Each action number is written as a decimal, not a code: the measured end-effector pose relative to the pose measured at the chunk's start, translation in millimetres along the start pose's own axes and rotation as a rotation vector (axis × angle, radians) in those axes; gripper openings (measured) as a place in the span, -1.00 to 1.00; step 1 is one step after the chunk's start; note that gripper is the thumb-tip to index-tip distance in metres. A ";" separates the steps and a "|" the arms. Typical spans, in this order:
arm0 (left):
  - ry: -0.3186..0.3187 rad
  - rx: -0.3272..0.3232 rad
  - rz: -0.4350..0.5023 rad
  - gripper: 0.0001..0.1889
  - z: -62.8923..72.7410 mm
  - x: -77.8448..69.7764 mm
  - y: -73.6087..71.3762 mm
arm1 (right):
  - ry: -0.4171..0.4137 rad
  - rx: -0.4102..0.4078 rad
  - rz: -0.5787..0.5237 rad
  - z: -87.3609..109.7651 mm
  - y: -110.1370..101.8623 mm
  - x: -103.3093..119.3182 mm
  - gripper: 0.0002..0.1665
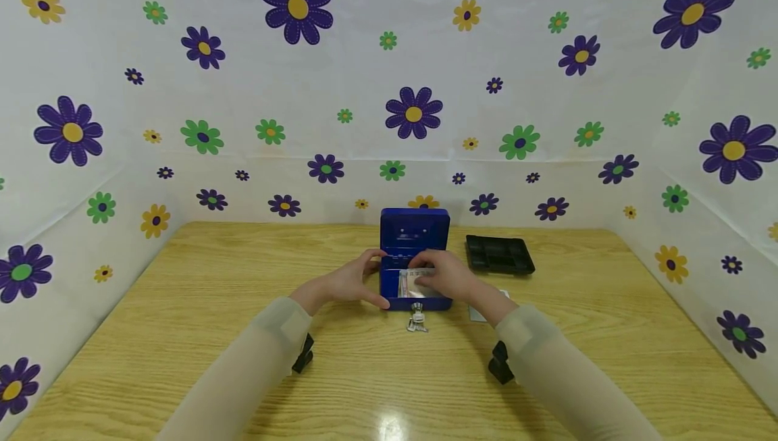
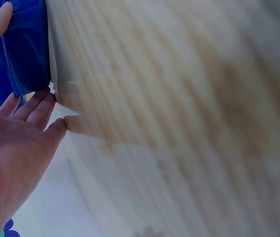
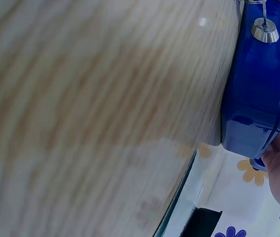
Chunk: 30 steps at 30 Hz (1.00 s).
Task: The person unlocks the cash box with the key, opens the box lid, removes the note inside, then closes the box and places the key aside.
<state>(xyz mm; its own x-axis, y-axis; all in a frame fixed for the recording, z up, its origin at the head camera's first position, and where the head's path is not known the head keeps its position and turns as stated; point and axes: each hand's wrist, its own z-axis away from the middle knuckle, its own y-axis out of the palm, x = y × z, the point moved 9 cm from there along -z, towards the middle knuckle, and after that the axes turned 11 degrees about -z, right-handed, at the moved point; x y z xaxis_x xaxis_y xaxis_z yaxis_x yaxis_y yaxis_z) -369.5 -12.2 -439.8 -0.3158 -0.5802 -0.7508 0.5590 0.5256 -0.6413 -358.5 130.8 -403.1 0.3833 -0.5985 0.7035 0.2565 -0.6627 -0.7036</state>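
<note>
A blue metal cash box (image 1: 415, 304) stands on the table with its lid (image 1: 415, 226) raised. My left hand (image 1: 349, 280) holds its left side, thumb at the front corner and fingers toward the back corner; in the left wrist view those fingertips touch the box's end. Inside lie pale printed paper slips (image 1: 406, 283), like banknotes. My right hand (image 1: 451, 275) reaches in over the right wall and pinches the slips between thumb and fingers. In the right wrist view the box wall hides its fingertips. Keys (image 1: 417, 325) hang from the silver lock (image 3: 264, 30) at the front.
A black compartment tray (image 1: 500, 255) lies on the wooden table (image 1: 243, 272) to the right, behind my right forearm. A flat pale thing (image 1: 477, 314) lies partly under the right wrist. Flower-printed white cloth (image 1: 365, 76) rises behind the table and along both sides.
</note>
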 end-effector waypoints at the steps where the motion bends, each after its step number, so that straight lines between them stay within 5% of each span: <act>1: -0.002 0.001 -0.001 -0.01 0.0 -0.1 -0.1 | 0.001 0.002 -0.003 0.1 0.0 0.1 -0.76; 16: -0.009 0.001 -0.008 -0.01 1.5 -1.6 -0.5 | -0.003 -0.007 -0.073 1.1 -1.4 2.2 -0.79; 30: -0.024 -0.007 -0.019 -0.02 0.4 -1.0 -0.6 | -0.098 -0.172 -0.181 9.9 -37.2 23.4 -0.80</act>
<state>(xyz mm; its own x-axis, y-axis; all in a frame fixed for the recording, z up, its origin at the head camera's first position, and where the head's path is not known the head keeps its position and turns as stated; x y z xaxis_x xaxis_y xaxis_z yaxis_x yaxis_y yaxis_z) -369.2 -12.2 -438.6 -0.3077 -0.6051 -0.7343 0.5477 0.5185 -0.6567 -350.3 145.9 -361.4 0.4314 -0.4223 0.7972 0.1771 -0.8268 -0.5338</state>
